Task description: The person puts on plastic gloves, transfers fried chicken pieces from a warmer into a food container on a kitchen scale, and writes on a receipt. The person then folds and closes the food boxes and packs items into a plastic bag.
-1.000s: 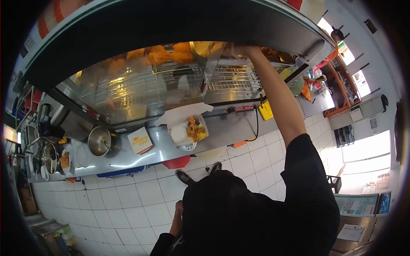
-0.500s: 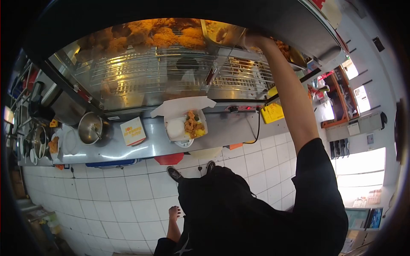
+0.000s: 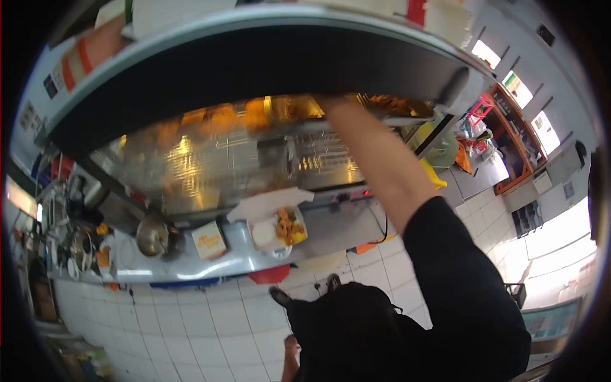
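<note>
My right arm [image 3: 385, 165] reaches up into a glass-fronted food warmer [image 3: 216, 159], and my right hand [image 3: 334, 107] disappears behind the dark upper panel, so its fingers are hidden. Nearest to it is a metal tray [image 3: 293, 108] at the top shelf, beside blurred orange fried pieces [image 3: 223, 118]. My left hand [image 3: 291, 346] hangs low beside my body, its fingers too blurred to read. On the steel counter, an open takeaway box [image 3: 262, 234] contains white rice and fried chicken pieces [image 3: 289, 226]. Left of it stands a closed printed box [image 3: 209, 240].
A steel bowl [image 3: 153, 237] sits on the counter's left part, near pots and pans [image 3: 83, 245]. Below the warmer's right end is a yellow object [image 3: 433, 175]. White floor tiles [image 3: 216, 325] lie under the counter. Wooden shelving [image 3: 519, 137] stands at the far right.
My view has tilted up, showing more of the warmer's top. My right arm has shifted left along the upper shelf, deeper behind the panel. My left hand is lower in view.
</note>
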Demonstrator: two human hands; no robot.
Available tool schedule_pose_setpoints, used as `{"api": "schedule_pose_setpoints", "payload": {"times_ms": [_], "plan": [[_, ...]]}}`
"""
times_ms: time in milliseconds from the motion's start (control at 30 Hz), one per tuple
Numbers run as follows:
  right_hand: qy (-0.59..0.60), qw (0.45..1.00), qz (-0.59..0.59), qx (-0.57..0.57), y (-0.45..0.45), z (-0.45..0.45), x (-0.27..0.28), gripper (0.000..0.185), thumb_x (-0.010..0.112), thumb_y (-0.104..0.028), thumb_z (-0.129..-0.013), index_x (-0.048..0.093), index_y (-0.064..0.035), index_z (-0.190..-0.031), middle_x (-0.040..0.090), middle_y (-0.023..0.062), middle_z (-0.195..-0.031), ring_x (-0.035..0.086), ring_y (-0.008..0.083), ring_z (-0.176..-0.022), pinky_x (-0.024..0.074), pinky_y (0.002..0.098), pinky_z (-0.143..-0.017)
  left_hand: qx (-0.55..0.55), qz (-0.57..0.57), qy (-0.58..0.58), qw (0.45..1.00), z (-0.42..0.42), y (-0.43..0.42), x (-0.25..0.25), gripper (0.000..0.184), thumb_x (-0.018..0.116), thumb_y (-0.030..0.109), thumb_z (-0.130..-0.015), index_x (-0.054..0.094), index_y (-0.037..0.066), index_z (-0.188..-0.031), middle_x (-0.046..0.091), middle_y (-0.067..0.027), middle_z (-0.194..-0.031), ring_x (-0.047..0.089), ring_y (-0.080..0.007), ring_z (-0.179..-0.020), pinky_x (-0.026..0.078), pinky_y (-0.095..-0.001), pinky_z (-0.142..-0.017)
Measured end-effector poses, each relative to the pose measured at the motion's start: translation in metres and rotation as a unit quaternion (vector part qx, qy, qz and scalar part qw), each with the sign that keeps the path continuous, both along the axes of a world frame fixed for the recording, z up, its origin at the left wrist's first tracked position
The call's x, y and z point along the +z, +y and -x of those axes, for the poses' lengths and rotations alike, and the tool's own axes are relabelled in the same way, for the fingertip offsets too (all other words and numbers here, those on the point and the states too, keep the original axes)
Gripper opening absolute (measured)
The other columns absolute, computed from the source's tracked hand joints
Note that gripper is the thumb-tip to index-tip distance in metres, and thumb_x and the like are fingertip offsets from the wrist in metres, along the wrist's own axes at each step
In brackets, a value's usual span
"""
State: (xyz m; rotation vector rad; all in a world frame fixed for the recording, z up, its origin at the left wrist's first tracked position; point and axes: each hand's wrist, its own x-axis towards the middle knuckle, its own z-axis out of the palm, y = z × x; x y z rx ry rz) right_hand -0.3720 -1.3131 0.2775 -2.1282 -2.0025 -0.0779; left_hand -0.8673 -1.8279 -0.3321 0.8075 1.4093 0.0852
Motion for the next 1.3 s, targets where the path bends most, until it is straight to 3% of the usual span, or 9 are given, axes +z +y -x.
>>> {"api": "schedule_pose_setpoints", "payload": {"times_ms": [567, 700, 800, 967, 1100, 1167, 1200, 1233, 1300], "plan": [[0.113, 0.982, 0.123, 0.086, -0.076, 0.028, 0.044, 0.06, 0.047, -0.017, -0.091, 0.042, -0.0045, -0.15, 0.036, 0.0161, -0.158, 0.031, 0.0264, -0.148, 0.0248, 0.0372, -0.122, -0.221, -0.161, 0.017, 0.962, -0.004, 0.106, 0.029, 0.03, 0.052, 0.029, -0.098, 0.069, 0.011, -0.114, 0.073, -0.0065, -0.094, 0.071, -0.0249, -0.084, 0.058, -0.0369, -0.068], [0.072, 0.991, 0.036, 0.107, -0.072, 0.022, 0.029, 0.055, 0.05, -0.017, -0.089, 0.052, -0.0027, -0.143, 0.048, 0.0187, -0.15, 0.042, 0.0263, -0.142, 0.0353, 0.0371, -0.115, -0.303, -0.297, -0.025, 0.905, 0.018, 0.124, 0.04, 0.03, 0.052, 0.027, -0.098, 0.069, 0.01, -0.117, 0.074, -0.007, -0.095, 0.072, -0.0252, -0.086, 0.058, -0.0361, -0.069], [0.082, 0.989, 0.021, 0.118, -0.058, 0.016, 0.016, 0.058, 0.051, -0.017, -0.089, 0.049, -0.0037, -0.145, 0.047, 0.0182, -0.151, 0.04, 0.0266, -0.143, 0.0326, 0.0368, -0.117, -0.163, -0.177, -0.005, 0.971, 0.01, 0.116, 0.059, 0.037, 0.05, 0.019, -0.094, 0.068, 0.009, -0.125, 0.076, -0.0106, -0.099, 0.073, -0.0241, -0.094, 0.058, -0.0347, -0.078], [0.093, 0.995, -0.027, 0.032, -0.056, 0.013, 0.001, 0.062, 0.051, -0.02, -0.091, 0.041, -0.0007, -0.149, 0.039, 0.0153, -0.157, 0.035, 0.0243, -0.147, 0.0338, 0.038, -0.117, -0.377, -0.285, 0.095, 0.876, -0.015, 0.119, 0.034, 0.033, 0.051, 0.016, -0.091, 0.07, 0.009, -0.117, 0.074, -0.0128, -0.096, 0.072, -0.0246, -0.09, 0.058, -0.0373, -0.077], [0.089, 0.976, 0.158, 0.124, -0.039, 0.0, -0.007, 0.045, 0.057, -0.026, -0.086, 0.07, -0.0035, -0.122, 0.065, 0.0178, -0.13, 0.063, 0.0284, -0.115, 0.0481, 0.0413, -0.097, -0.362, -0.324, 0.121, 0.866, -0.018, 0.078, 0.021, 0.028, 0.054, 0.015, -0.089, 0.072, 0.009, -0.109, 0.073, -0.0122, -0.092, 0.071, -0.0273, -0.086, 0.057, -0.04, -0.074], [0.151, 0.967, 0.172, 0.109, -0.046, -0.005, 0.002, 0.042, 0.054, -0.027, -0.087, 0.072, -0.0033, -0.116, 0.068, 0.0177, -0.121, 0.065, 0.0237, -0.107, 0.049, 0.0376, -0.093, -0.443, -0.411, 0.208, 0.769, -0.022, 0.053, 0.024, 0.025, 0.055, 0.014, -0.088, 0.073, 0.01, -0.105, 0.073, -0.0119, -0.089, 0.07, -0.0287, -0.084, 0.057, -0.0413, -0.072], [0.203, 0.957, 0.202, 0.054, -0.052, -0.003, 0.012, 0.046, 0.051, -0.026, -0.088, 0.069, -0.0025, -0.123, 0.066, 0.0174, -0.126, 0.064, 0.0226, -0.11, 0.0474, 0.0379, -0.095, -0.298, -0.273, 0.143, 0.903, -0.024, 0.045, 0.028, 0.024, 0.057, 0.014, -0.086, 0.073, 0.01, -0.102, 0.072, -0.0135, -0.091, 0.069, -0.0308, -0.088, 0.056, -0.0418, -0.076], [0.178, 0.974, 0.124, 0.057, -0.047, -0.008, 0.003, 0.042, 0.05, -0.026, -0.089, 0.068, -0.0009, -0.117, 0.068, 0.0184, -0.119, 0.065, 0.0244, -0.107, 0.0475, 0.0391, -0.093, -0.284, -0.465, 0.083, 0.835, -0.022, 0.038, 0.028, 0.024, 0.058, 0.014, -0.085, 0.074, 0.008, -0.102, 0.072, -0.014, -0.092, 0.068, -0.0314, -0.086, 0.056, -0.0429, -0.077], [0.123, 0.989, 0.063, 0.044, -0.046, -0.013, -0.006, 0.038, 0.05, -0.025, -0.089, 0.068, -0.0001, -0.112, 0.069, 0.0206, -0.112, 0.066, 0.0269, -0.105, 0.0475, 0.04, -0.091, -0.271, -0.255, 0.142, 0.917, -0.015, 0.022, 0.025, 0.022, 0.058, 0.013, -0.085, 0.074, 0.006, -0.098, 0.072, -0.0146, -0.094, 0.069, -0.0343, -0.08, 0.056, -0.0454, -0.075]]}}
